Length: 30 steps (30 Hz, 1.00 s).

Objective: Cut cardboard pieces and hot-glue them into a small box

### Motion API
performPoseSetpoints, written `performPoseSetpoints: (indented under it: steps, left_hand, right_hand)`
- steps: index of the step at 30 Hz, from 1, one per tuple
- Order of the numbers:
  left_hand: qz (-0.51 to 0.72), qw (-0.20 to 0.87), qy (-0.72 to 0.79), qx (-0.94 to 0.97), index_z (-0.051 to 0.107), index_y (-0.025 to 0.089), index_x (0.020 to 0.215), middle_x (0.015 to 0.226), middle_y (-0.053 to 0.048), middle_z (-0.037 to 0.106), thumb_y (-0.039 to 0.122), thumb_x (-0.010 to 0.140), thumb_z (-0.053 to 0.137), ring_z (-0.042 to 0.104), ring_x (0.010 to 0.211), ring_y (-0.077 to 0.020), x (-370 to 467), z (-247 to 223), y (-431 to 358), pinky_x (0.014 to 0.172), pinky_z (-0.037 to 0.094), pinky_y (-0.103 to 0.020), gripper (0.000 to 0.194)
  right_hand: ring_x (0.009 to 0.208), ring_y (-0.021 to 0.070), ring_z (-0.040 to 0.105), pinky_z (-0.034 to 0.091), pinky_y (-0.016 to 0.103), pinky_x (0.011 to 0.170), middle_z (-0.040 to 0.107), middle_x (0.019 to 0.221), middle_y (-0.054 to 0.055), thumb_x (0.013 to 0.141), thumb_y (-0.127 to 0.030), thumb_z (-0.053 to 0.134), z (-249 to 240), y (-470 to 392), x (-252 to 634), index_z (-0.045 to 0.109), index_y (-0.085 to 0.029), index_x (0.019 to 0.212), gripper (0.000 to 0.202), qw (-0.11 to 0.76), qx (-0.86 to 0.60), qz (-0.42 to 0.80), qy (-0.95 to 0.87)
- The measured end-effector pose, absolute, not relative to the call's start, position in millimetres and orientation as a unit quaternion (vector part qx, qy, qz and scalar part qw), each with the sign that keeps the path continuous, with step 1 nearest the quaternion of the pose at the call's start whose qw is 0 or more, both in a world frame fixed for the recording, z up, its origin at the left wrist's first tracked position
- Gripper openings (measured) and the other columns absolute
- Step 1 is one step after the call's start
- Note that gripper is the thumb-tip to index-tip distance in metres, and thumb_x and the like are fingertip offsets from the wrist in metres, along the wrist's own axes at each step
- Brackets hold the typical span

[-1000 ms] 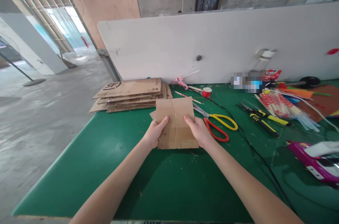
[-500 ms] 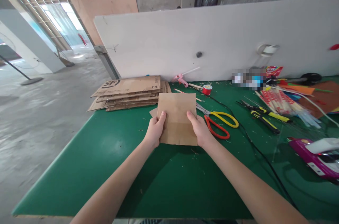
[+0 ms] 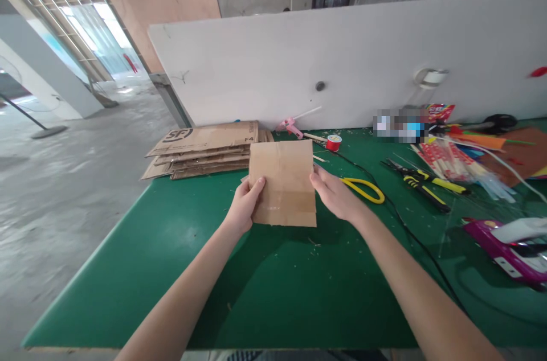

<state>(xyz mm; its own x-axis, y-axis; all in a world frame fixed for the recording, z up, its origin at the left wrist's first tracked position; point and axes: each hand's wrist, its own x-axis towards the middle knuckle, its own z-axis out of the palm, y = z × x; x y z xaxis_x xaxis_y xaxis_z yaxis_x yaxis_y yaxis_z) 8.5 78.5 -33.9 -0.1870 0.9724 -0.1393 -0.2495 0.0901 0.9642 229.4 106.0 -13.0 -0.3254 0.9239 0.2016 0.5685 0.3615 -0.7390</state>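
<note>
A squarish piece of brown cardboard point(image 3: 282, 184) is held up above the green table, tilted towards me. My left hand point(image 3: 244, 201) grips its left edge, thumb on the front face and fingers behind. At the right edge is my right hand point(image 3: 335, 193), its thumb and fingertips closed against the side of the cardboard; the fingers behind are partly hidden. Beyond my right hand lie scissors, of which the yellow handle point(image 3: 367, 190) shows. Hand and cardboard cover the rest of them.
Flattened cardboard boxes point(image 3: 200, 150) are stacked at the back left. Towards the back are a pink glue gun point(image 3: 291, 127) and a red spool point(image 3: 334, 143). Pliers point(image 3: 421, 181), packed sticks point(image 3: 448, 161) and a purple device point(image 3: 499, 253) lie right. A black cord crosses the table.
The cardboard has risen slightly and shifted left. My right hand has slid off its front face to the right edge, now covering the scissors' red handle. My left hand keeps its grip.
</note>
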Motion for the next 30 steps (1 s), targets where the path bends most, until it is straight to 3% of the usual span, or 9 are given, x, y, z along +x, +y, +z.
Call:
performPoseSetpoints:
  steps: [2,4,6,11,17,20,22,26,30]
  left_hand:
    - [0.584,0.531,0.504,0.349,0.063,0.018,0.091,0.085,-0.003,0.068,0.042,0.060,0.081,0.062,0.071,-0.0164,1.2,-28.3,78.7,0.060,0.051,-0.026,0.043]
    - [0.598,0.529,0.496,0.341,0.062,0.017,0.091,0.084,-0.003,0.068,0.035,0.056,0.083,0.063,0.070,-0.0166,-5.6,-24.0,79.8,0.058,0.050,-0.026,0.044]
    - [0.620,0.527,0.476,0.333,0.063,0.016,0.090,0.085,-0.004,0.068,0.031,0.055,0.083,0.063,0.071,-0.0161,-10.4,-21.0,81.8,0.059,0.051,-0.024,0.043]
    - [0.666,0.546,0.429,0.273,0.064,0.022,0.098,0.101,-0.003,0.068,0.030,0.072,0.074,0.065,0.080,-0.0158,-13.5,-21.8,87.3,0.066,0.058,-0.026,0.029]
    - [0.646,0.596,0.402,0.256,0.059,0.026,0.107,0.122,-0.004,0.061,0.019,0.083,0.064,0.068,0.092,-0.0206,-11.4,-25.0,88.7,0.073,0.063,-0.042,0.025]
    - [0.612,0.640,0.387,0.258,0.057,0.022,0.111,0.121,-0.008,0.062,0.007,0.079,0.063,0.068,0.095,-0.0230,-8.7,-15.5,90.8,0.075,0.063,-0.044,0.036]
    - [0.607,0.651,0.382,0.249,0.057,0.022,0.111,0.119,-0.008,0.064,0.003,0.079,0.061,0.068,0.095,-0.0226,-7.3,-6.4,95.1,0.077,0.063,-0.043,0.038]
    - [0.636,0.636,0.364,0.241,0.058,0.024,0.108,0.114,-0.005,0.066,0.003,0.082,0.059,0.068,0.094,-0.0185,-8.3,7.5,109.5,0.080,0.062,-0.040,0.033]
    - [0.652,0.623,0.365,0.232,0.059,0.024,0.099,0.108,-0.002,0.067,0.006,0.082,0.061,0.068,0.088,-0.0150,-8.1,10.6,121.7,0.078,0.061,-0.036,0.025]
  right_hand:
    - [0.115,0.0354,0.056,0.043,0.051,0.094,0.062,0.121,0.018,0.097,-0.045,0.032,-7.0,112.7,255.5,0.056,-0.015,0.124,0.046,0.119,-0.610,0.136,-0.772]
    - [0.106,0.0375,0.060,0.047,0.048,0.085,0.061,0.118,0.022,0.094,-0.041,0.041,-8.2,117.6,278.7,0.058,-0.010,0.117,0.042,-0.077,-0.664,0.100,-0.737]
    - [0.106,0.0382,0.060,0.046,0.047,0.084,0.059,0.118,0.025,0.093,-0.034,0.044,-13.2,120.3,294.7,0.058,-0.007,0.116,0.039,-0.127,-0.668,0.094,-0.727]
    - [0.104,0.0372,0.060,0.047,0.040,0.076,0.057,0.119,0.025,0.082,-0.037,0.057,-18.3,125.7,304.7,0.056,-0.007,0.115,0.044,-0.124,-0.664,0.122,-0.727]
    - [0.069,0.0273,0.063,0.040,0.032,0.051,0.065,0.080,0.012,0.063,-0.038,0.070,-10.5,142.4,300.4,0.059,-0.013,0.101,0.047,-0.089,-0.686,0.209,-0.691]
    - [0.068,0.0257,0.062,0.040,0.032,0.054,0.063,0.069,0.009,0.068,-0.042,0.066,-5.9,145.9,303.7,0.059,-0.017,0.076,0.027,-0.045,-0.695,0.241,-0.676]
    - [0.069,0.0225,0.062,0.042,0.030,0.057,0.062,0.070,0.007,0.074,-0.048,0.063,-2.7,140.2,306.3,0.055,-0.019,0.070,0.030,-0.002,-0.699,0.265,-0.665]
    - [0.066,0.0159,0.056,0.045,0.028,0.060,0.056,0.073,0.001,0.073,-0.063,0.062,-0.9,103.1,300.5,0.053,-0.021,0.080,0.044,0.184,-0.652,0.467,-0.568]
    - [0.072,0.0148,0.056,0.051,0.030,0.070,0.053,0.079,0.000,0.074,-0.071,0.060,-7.7,55.9,280.2,0.050,-0.022,0.083,0.050,0.237,-0.557,0.624,-0.494]
